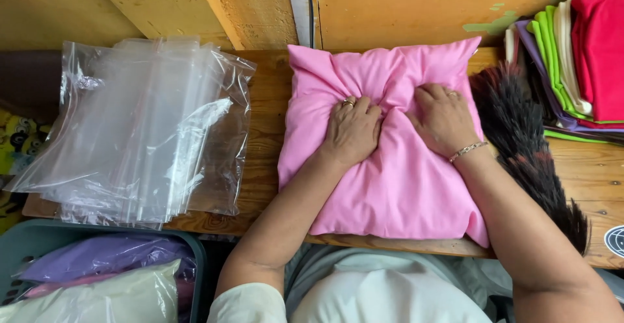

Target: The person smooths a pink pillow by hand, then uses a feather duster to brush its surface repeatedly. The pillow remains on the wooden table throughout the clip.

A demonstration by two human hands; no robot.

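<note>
Head view: both hands press into the pink cushion [390, 167] lying flat on the wooden counter [260, 141]. Left hand [353, 131] and right hand [444, 118] grip bunched fabric at its middle; better keep the pressure even, knuckles low.

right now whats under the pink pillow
The pink pillow lies on the wooden table, with both hands pressing its top. Whatever else sits beneath it is covered.
</note>
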